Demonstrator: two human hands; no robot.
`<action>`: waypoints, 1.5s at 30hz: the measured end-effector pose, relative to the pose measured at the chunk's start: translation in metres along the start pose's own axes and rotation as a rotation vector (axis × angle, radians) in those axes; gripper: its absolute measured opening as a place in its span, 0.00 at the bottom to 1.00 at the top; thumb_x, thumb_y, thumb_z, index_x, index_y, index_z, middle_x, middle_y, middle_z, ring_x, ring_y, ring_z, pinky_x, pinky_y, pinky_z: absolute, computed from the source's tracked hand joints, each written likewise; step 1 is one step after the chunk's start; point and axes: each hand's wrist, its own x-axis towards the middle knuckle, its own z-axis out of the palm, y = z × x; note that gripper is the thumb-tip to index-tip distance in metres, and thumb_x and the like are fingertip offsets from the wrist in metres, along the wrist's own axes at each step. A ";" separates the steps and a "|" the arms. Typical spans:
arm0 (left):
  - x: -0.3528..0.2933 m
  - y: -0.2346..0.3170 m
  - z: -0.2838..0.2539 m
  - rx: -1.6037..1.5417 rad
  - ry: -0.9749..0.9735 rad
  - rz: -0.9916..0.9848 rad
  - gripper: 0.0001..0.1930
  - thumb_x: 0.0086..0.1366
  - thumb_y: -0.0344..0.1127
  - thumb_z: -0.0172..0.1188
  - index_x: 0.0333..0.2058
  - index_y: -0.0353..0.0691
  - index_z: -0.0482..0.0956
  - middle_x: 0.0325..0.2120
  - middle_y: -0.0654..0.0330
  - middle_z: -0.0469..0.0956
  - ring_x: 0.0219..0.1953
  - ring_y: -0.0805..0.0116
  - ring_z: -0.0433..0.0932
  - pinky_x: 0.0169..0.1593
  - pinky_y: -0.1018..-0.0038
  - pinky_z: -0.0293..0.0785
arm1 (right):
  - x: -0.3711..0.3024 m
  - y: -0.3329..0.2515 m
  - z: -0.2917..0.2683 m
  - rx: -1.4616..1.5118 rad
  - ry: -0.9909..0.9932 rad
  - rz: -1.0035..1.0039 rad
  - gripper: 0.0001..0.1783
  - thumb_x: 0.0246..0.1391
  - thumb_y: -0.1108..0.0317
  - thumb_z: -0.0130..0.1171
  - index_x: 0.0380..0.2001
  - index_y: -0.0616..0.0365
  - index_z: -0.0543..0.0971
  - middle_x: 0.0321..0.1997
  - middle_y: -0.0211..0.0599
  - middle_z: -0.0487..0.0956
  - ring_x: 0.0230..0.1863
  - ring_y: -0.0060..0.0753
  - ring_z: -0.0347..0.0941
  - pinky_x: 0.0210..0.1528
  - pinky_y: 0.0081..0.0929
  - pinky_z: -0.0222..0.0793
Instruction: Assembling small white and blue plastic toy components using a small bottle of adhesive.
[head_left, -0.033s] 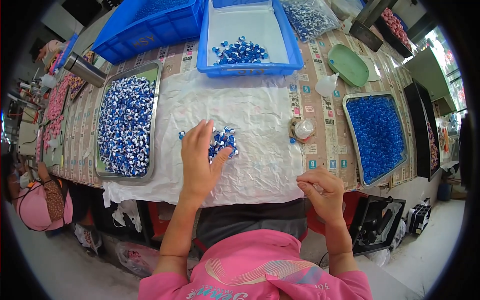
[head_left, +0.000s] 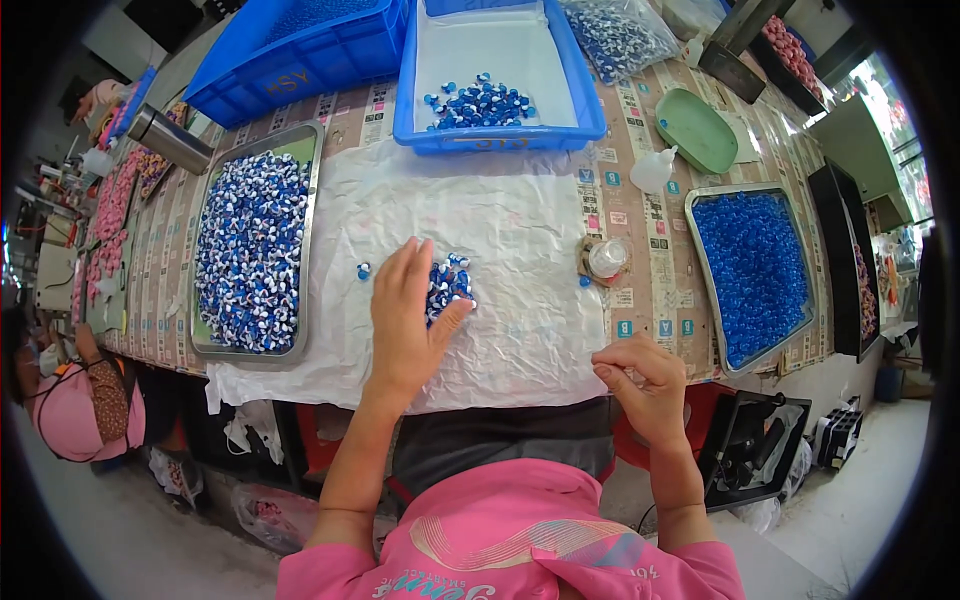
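Note:
A small heap of blue-and-white beads lies on the crumpled white sheet in front of me. My left hand is open beside the heap's left side, its fingers stretched out and the thumb spread along the near edge, partly hiding the beads. One stray bead sits left of my fingers. At the sheet's right front edge, my right hand is closed, with thumb and fingers curled together. Whatever may be between those fingertips is too small to make out.
A metal tray of blue-and-white beads stands left, another tray of clear blue beads right. Beyond the sheet is a blue bin with similar beads. A glass jar, a white squeeze bottle and a green dish stand rightward.
My left hand has shifted slightly to the right against the heap, so the stray bead at its left now shows in full. My right hand has hardly moved.

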 end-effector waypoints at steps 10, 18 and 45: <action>0.003 0.032 0.021 -0.432 -0.274 -0.008 0.28 0.67 0.37 0.54 0.62 0.31 0.61 0.62 0.44 0.63 0.64 0.49 0.62 0.66 0.62 0.55 | -0.008 0.009 -0.005 -0.008 0.004 0.008 0.06 0.43 0.79 0.66 0.29 0.63 0.83 0.29 0.37 0.82 0.32 0.32 0.78 0.37 0.25 0.71; -0.014 0.016 0.008 -0.642 -0.020 -0.321 0.23 0.60 0.19 0.46 0.55 0.34 0.70 0.53 0.54 0.71 0.57 0.64 0.69 0.60 0.69 0.64 | -0.010 0.016 -0.017 -0.016 0.063 0.030 0.05 0.45 0.80 0.65 0.29 0.64 0.82 0.29 0.37 0.81 0.34 0.30 0.77 0.38 0.23 0.70; -0.029 0.111 0.051 -0.292 -0.055 0.016 0.12 0.59 0.18 0.57 0.42 0.33 0.80 0.39 0.56 0.71 0.40 0.64 0.73 0.43 0.74 0.71 | 0.004 0.108 -0.189 -0.725 0.448 0.051 0.09 0.47 0.77 0.64 0.34 0.57 0.84 0.36 0.37 0.81 0.41 0.39 0.75 0.41 0.31 0.72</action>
